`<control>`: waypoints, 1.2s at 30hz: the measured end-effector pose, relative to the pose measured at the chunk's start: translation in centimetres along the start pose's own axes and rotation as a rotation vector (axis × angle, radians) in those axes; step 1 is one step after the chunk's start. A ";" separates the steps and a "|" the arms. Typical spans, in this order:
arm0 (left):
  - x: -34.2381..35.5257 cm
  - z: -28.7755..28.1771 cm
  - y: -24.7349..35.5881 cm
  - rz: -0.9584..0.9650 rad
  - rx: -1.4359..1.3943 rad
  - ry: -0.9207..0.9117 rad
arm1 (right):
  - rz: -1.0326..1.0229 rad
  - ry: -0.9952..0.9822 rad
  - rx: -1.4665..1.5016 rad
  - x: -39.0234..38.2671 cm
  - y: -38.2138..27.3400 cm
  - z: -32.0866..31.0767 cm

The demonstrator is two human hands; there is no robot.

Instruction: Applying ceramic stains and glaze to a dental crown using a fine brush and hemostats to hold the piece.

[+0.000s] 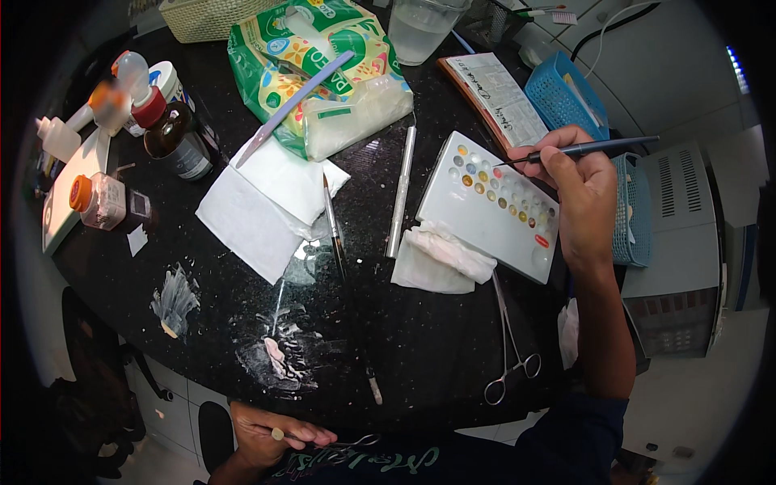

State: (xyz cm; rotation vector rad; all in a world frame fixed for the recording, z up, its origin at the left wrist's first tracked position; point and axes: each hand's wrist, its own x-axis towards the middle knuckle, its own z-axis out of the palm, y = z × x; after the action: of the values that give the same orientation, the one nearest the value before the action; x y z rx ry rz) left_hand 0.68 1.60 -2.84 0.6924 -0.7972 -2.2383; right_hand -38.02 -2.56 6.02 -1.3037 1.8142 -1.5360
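My right hand (584,179) is closed around a fine dark-handled paintbrush (594,149). Its thin tip hovers at or just over the wells of a white palette (461,198), which holds small dabs of yellow, brown, grey and red; contact cannot be made out. Low at the front edge, my left hand (275,430) grips metal locking forceps (356,442), whose ring handles point right. At their other end sits a small beige piece (278,434), its kind too small to tell. A folded damp tissue (444,257) lies against the palette's near edge.
Ring-handled forceps (507,372), another brush (338,234) and a metal rod (402,194) lie on the black counter. White paste smears (279,360) mark it. Behind are napkins (255,218), a green package (323,73), a water cup (424,28) and a brown bottle (174,137).
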 end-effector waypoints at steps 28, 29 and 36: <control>0.9 -1.1 0.8 -0.156 0.165 -0.037 | 0.018 -0.221 -0.135 2.2 0.0 0.9; 0.9 -1.0 0.9 -0.158 0.166 -0.039 | 0.011 -0.218 -0.130 2.3 0.1 1.0; 1.4 -0.6 1.7 -0.168 0.171 -0.063 | 0.014 -0.222 -0.129 2.7 0.1 1.0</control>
State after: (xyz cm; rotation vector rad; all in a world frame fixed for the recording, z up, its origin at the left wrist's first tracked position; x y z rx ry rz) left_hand 0.85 -0.59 -2.43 0.7988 -1.0040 -2.3706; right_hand -38.48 -5.39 6.29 -1.4550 1.7991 -1.2292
